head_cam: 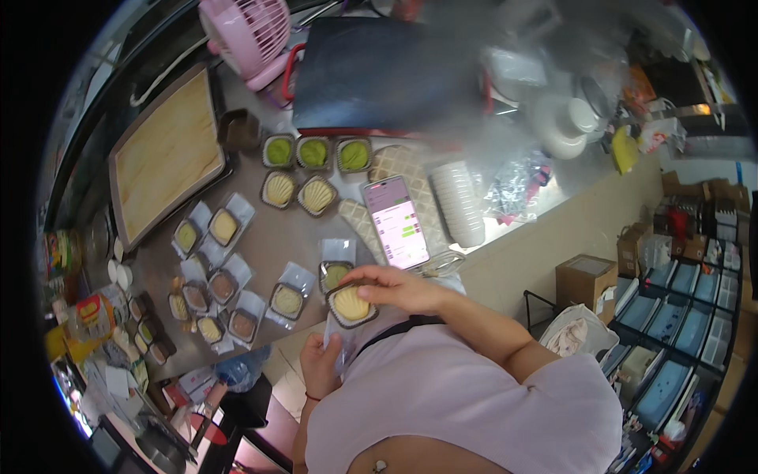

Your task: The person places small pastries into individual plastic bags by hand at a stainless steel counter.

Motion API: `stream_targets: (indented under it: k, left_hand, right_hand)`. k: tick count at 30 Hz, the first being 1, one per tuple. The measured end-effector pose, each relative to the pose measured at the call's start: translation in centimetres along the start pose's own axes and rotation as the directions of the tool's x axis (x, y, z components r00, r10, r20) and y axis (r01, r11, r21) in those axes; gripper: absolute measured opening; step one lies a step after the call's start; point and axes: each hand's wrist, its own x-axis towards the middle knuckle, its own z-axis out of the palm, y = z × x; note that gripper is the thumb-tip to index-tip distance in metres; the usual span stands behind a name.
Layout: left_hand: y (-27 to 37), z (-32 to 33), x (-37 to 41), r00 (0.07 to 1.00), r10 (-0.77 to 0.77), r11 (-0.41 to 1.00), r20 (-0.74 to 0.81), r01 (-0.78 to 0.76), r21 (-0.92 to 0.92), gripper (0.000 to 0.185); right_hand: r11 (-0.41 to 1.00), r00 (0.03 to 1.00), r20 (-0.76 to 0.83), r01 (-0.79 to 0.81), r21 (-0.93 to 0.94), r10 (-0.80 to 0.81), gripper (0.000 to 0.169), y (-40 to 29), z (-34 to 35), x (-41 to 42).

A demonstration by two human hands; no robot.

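Observation:
My right hand (394,288) grips a small cup holding a yellow shell-shaped pastry (352,304) near the table's front edge. Just below it, my left hand (321,361) pinches a clear plastic bag (339,346). A green pastry (335,275) in a cup lies partly behind the held one, beside a flat bag. A pale pastry (288,298) rests on its own bag to the left. Further back stand several cups with bright green tops (312,152) and two with yellow shell tops (279,189). Brown pastries (222,287) and others lie on bags at the left.
A tray of pale baked sheet (169,157) stands at the back left, near a pink fan (251,38). A phone (397,222) lies on a quilted mitt (414,172), beside stacked white cups (458,204). Behind is a dark flat-topped appliance (385,74). Shelving with bins (669,314) stands right.

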Motion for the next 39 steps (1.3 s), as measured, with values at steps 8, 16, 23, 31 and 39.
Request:
stream_targets:
  k: [8, 16, 23, 31, 39]
  left_hand:
    - [-0.1, 0.5, 0.5, 0.999, 0.048, 0.997, 0.018, -0.047, -0.064, 0.016]
    - [1.1, -0.6, 3.7, 0.972, 0.235, 0.949, -0.011, -0.227, 0.218, 0.021]
    - [4.4, -0.5, 4.7, 0.961, 0.269, 0.963, -0.062, -0.268, 0.024, 0.019]
    - [2.7, -0.8, 5.1, 0.974, 0.211, 0.945, -0.084, -0.225, -0.238, 0.015]
    - [2.6, -1.8, 5.2, 0.965, 0.231, 0.938, -0.122, -0.254, -0.238, 0.017]
  right_hand:
    - [0.929, 0.976, 0.089, -0.160, -0.334, 0.200, 0.033, -5.6, -2.4, 1.2]
    - [0.868, 0.976, 0.126, -0.095, -0.487, 0.178, 0.037, -7.3, -3.4, 6.1]
    - [0.913, 0.989, -0.122, -0.129, -0.387, 0.087, 0.040, -6.8, -3.6, 11.8]
    - [0.828, 0.957, -0.270, -0.067, -0.557, -0.105, 0.040, -2.4, -0.8, 16.8]
    - [0.318, 0.884, -0.108, 0.047, -0.947, -0.455, 0.030, -1.7, -0.1, 15.5]
